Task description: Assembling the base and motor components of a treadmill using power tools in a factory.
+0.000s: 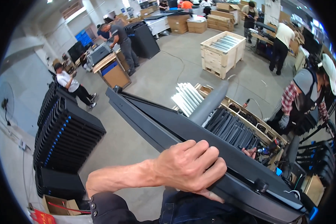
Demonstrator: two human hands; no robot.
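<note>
A long black panel [164, 127] runs tilted from upper left to lower right across my lap. My left hand [190, 168] is clamped over its near edge, fingers curled on the top face, thumb underneath. Of my right hand [249, 152] only the fingertips show, hooked over the panel's far edge; the rest is hidden behind it. A small black knob [261, 185] sits on the panel near its lower right end, beside a white cable [293, 193].
A tall stack of black panels [63, 138] stands to the left. Behind the panel are a wooden tray of black parts [235, 128], white strips [188, 97] and a grey tube [210, 104]. A person in plaid sleeves [302, 100] works at right. A wooden crate [222, 52] stands farther back.
</note>
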